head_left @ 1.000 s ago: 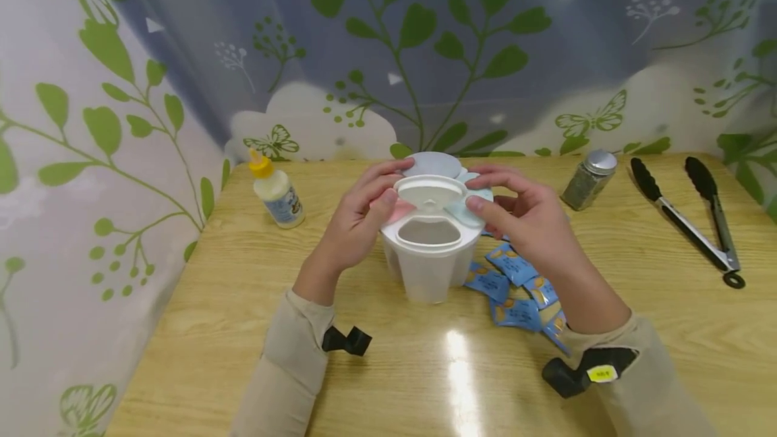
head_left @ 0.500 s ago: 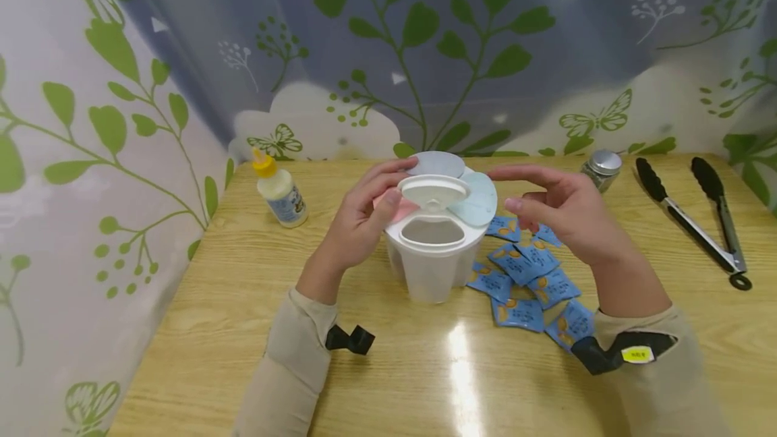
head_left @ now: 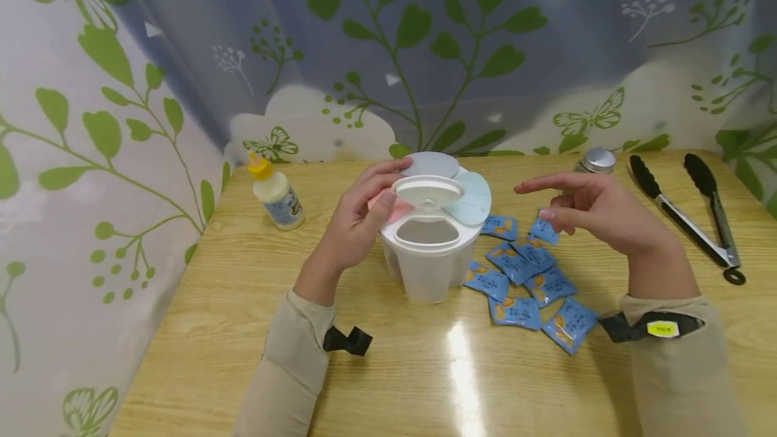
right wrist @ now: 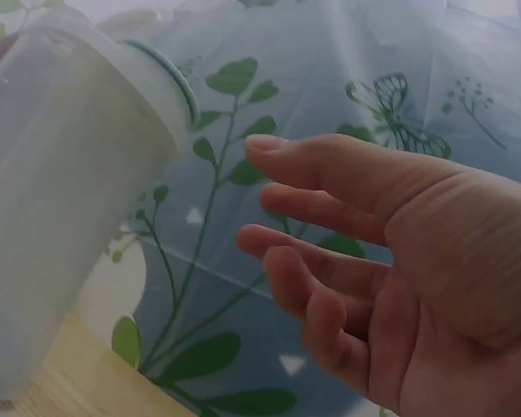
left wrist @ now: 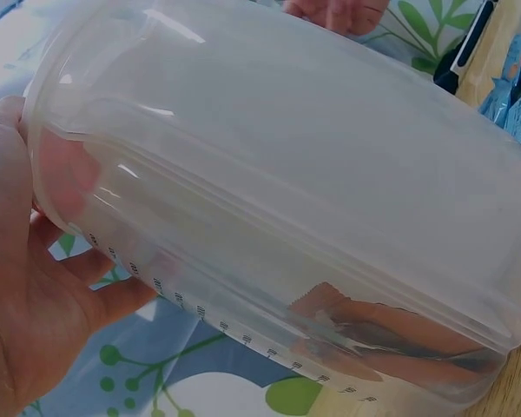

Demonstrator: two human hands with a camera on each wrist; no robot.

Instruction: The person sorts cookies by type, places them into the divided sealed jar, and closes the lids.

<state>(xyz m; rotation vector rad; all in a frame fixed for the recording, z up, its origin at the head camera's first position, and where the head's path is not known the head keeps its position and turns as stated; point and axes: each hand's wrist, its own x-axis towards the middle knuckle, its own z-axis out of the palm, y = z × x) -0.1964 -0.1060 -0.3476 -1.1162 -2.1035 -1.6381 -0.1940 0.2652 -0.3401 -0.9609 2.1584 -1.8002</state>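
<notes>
A translucent compartmented storage container (head_left: 432,272) stands on the table in the head view. Its white front flap (head_left: 427,189) is raised over an opening, while the pink (head_left: 388,208), light blue (head_left: 470,197) and grey (head_left: 431,164) flaps lie down. My left hand (head_left: 352,228) grips the lid's left edge, fingers behind and thumb in front. Orange-brown packets (left wrist: 391,339) show through the wall low in one compartment. To the right, my right hand (head_left: 607,214) hovers with loose fingers, holding nothing. Several blue snack packets (head_left: 516,265) lie below and left of it.
A glue-like bottle with a yellow cap (head_left: 276,194) stands at the back left. Behind my right hand is a jar with a silver lid (head_left: 596,160), partly hidden. Black-tipped tongs (head_left: 692,221) lie spread on the right. A patterned curtain (head_left: 388,52) borders the table.
My right hand has let go of the container's right side and moved right, uncovering the light blue flap and more blue packets. My left hand keeps its grip.
</notes>
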